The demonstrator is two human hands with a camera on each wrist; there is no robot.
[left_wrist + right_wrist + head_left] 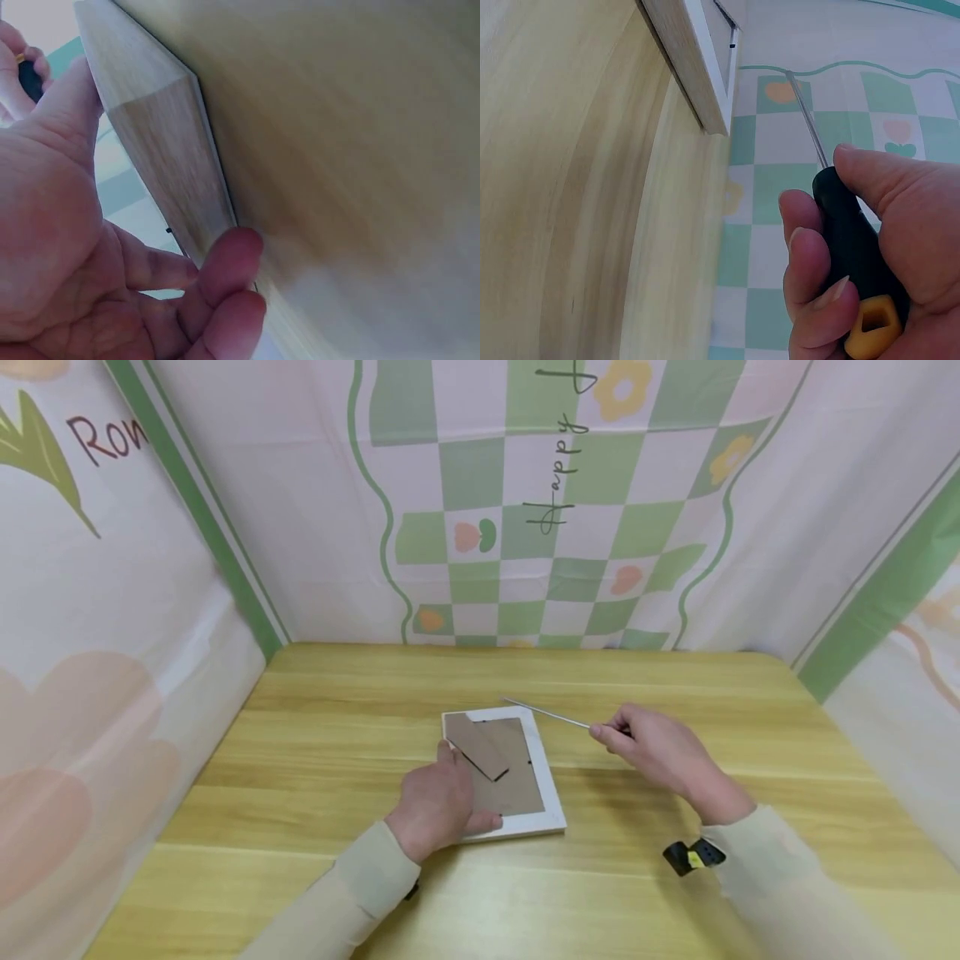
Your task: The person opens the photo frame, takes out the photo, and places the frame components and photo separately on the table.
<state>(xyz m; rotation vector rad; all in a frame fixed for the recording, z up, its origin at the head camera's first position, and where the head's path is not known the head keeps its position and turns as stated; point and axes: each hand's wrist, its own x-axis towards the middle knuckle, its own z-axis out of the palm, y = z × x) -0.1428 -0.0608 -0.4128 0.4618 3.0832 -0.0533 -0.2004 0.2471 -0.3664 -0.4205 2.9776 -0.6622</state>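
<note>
A white-edged picture frame lies back side up on the table, its brown backing and folded stand showing. My left hand holds its left side and near edge, thumb on the near rim; in the left wrist view its fingers curl at the wooden side. My right hand grips a screwdriver, its thin metal shaft pointing left above the frame's far right corner. The right wrist view shows the dark handle with a yellow end in the fingers.
The wooden table reaches to a patterned curtain at the back, with more cloth hanging at the left and right. A black strap piece hangs by the right sleeve.
</note>
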